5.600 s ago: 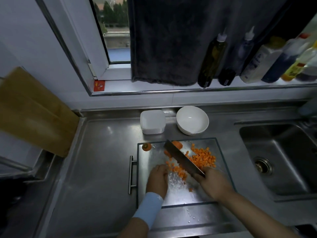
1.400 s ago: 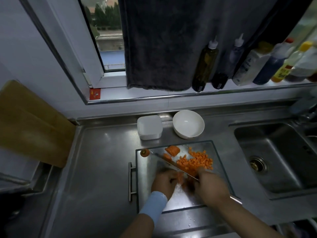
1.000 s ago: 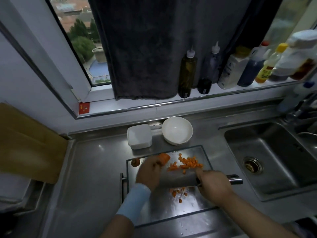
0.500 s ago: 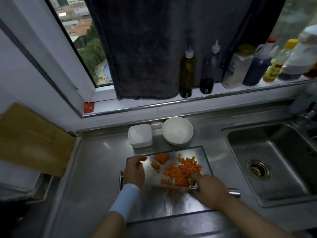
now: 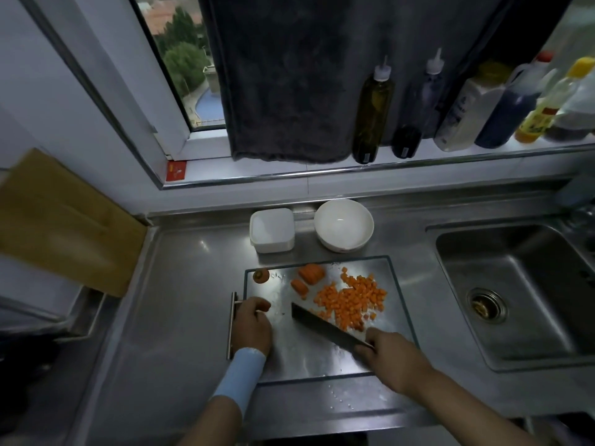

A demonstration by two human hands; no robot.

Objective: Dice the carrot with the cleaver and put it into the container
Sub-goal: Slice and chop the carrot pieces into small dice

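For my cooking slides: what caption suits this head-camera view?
Right hand grips the cleaver beside the diced carrot on the board, left hand holding a carrot piece.

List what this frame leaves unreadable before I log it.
Head view, the only one:
Handle of the cleaver: wrapped inside the right hand.
The carrot piece at the left hand: only an orange edge shows past the curled fingers.
The white container: light too dim to tell lidded from open.
The bottle labels on the sill: too small and blurred.
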